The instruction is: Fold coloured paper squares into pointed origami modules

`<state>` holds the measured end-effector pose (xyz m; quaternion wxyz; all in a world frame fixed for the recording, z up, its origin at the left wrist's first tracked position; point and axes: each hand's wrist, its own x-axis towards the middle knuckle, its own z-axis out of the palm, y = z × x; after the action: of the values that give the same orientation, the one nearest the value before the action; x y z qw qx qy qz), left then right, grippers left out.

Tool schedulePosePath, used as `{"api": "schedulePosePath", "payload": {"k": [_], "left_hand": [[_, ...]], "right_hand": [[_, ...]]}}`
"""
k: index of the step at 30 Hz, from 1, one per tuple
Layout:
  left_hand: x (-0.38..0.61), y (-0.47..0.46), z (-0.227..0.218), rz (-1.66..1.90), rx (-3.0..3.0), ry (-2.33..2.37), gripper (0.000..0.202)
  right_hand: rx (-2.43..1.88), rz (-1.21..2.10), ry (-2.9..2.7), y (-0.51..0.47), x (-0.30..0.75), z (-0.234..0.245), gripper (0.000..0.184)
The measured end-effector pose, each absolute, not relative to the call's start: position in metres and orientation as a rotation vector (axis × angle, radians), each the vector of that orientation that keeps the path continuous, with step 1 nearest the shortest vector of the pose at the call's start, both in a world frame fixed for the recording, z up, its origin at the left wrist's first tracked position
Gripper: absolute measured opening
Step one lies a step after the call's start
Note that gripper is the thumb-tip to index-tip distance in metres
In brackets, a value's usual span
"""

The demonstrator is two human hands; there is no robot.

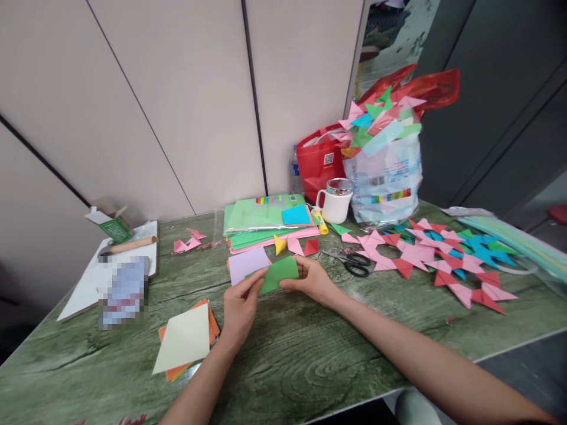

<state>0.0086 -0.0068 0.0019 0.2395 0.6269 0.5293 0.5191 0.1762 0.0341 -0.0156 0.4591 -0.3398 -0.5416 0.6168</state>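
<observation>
A green table with a wood look carries everything. Near its far right corner stands a big plastic bag, filled to the top with bits of bright paper. A red bag is just beside it, by the far edge. In front of the big bag, toward the right edge, lies a wide spread of folded paper pieces, pink, red, blue and green. By the left edge is a white board, with a blurred thing lying partly on it. Green paper packs lie in a pile along the middle of the far edge.

The left hand pinches one end of a green paper, and the right hand pinches the other end. The paper is held up over the middle of the table. A purple paper lies just behind it. A cream sheet sits on orange paper, nearer the close edge and left of the left hand. A white mug stands in front of the red bag. Black scissors lie between the right hand and the folded pieces. Smallest is a yellow folded piece, in front of the packs.
</observation>
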Motion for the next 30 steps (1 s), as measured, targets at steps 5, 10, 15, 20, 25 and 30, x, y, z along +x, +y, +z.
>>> {"api": "schedulePosePath", "payload": {"k": [5,10,15,20,25,30], "left_hand": [[0.007,-0.0067,0.003,1.445,1.696,1.474,0.023],[0.0068,-0.0064,0.0015,1.471,1.68,1.48,0.023],[0.0068,-0.006,0.001,1.48,1.655,1.49,0.022],[0.0079,-0.0063,0.002,1.467,1.647,1.487,0.022],[0.0114,-0.0083,0.0008,1.414,1.71,1.453,0.023],[0.0135,-0.0094,-0.0008,1.347,1.704,1.441,0.024]], "right_hand": [[-0.848,1.556,-1.321,0.0344,0.1779,-0.0151,0.038],[-0.855,1.516,-1.308,0.0348,0.178,-0.0152,0.036],[-0.917,1.465,-1.317,0.0353,0.179,-0.014,0.036],[-0.893,1.462,-1.345,0.035,0.1778,-0.0139,0.035],[-0.85,1.31,-1.441,0.0316,0.1736,-0.0209,0.05],[-0.923,1.118,-1.589,0.026,0.1742,-0.0221,0.06]]}}
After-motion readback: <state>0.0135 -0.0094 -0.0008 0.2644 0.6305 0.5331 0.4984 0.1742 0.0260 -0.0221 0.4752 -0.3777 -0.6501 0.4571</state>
